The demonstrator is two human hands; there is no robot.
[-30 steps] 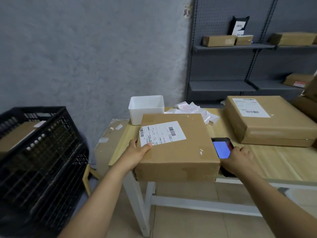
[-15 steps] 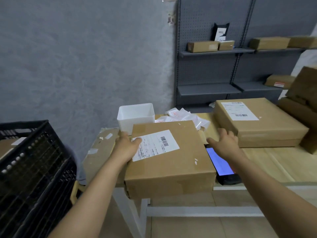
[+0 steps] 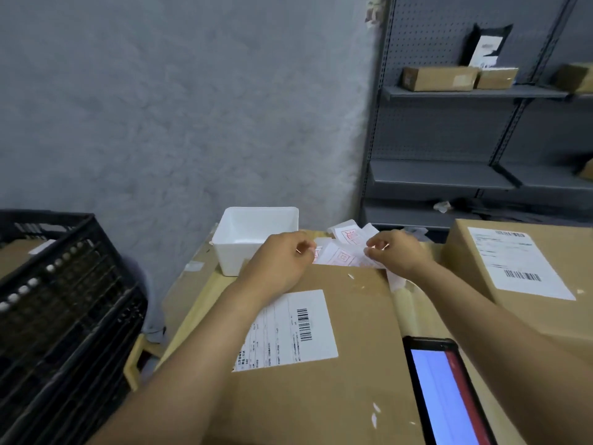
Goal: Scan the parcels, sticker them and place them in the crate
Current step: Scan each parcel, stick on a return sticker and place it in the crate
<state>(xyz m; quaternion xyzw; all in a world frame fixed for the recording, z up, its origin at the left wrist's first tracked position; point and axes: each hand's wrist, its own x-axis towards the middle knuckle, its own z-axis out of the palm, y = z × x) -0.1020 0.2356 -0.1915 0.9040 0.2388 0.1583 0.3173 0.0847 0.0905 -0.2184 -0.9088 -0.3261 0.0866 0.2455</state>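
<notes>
A brown parcel (image 3: pixel 346 316) with a white barcode label (image 3: pixel 288 329) lies flat on the table right in front of me. Beyond its far edge is a pile of white stickers with red print (image 3: pixel 345 256). My left hand (image 3: pixel 282 260) and my right hand (image 3: pixel 399 253) both reach over the parcel to that pile, fingers pinched on the two ends of one sticker sheet. The handheld scanner (image 3: pixel 446 393), screen lit blue, lies on the table beside the parcel's right side. The black crate (image 3: pixel 64 300) stands at the left, a labelled box partly visible inside.
A white plastic tray (image 3: pixel 256 234) sits at the table's back left, next to the stickers. A second labelled parcel (image 3: pixel 519 271) lies at the right. Grey metal shelves (image 3: pixel 449 175) with small boxes stand behind the table against the wall.
My left hand let go of the parcel's left side and my right hand left the scanner. Both moved forward to the sticker pile, and the view closed in on the table.
</notes>
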